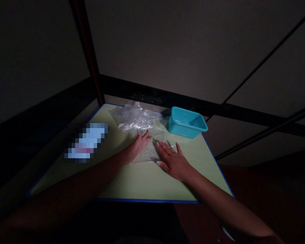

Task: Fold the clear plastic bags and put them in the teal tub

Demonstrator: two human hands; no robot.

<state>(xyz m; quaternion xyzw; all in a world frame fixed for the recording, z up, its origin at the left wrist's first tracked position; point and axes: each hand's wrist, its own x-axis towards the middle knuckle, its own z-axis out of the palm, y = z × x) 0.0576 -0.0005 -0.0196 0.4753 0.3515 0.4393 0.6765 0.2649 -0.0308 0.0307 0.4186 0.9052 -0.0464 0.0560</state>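
A clear plastic bag [144, 156] lies spread flat on the table between and under my hands. My left hand [140, 144] rests on its left part, fingers apart and pointing away from me. On its right side lies my right hand [172, 161], palm down with the fingers stretched out and the thumb to the left. Just beyond my left hand sits a crumpled heap of clear plastic bags [136, 117]. Neither hand is closed around anything.
The pale yellow-green table [147, 184] has a blue edge. At its back right stands a turquoise plastic basket [186, 130] with something small and pale inside. A blurred-out light-blue oblong [87, 140] lies at the left. Walls rise behind the table.
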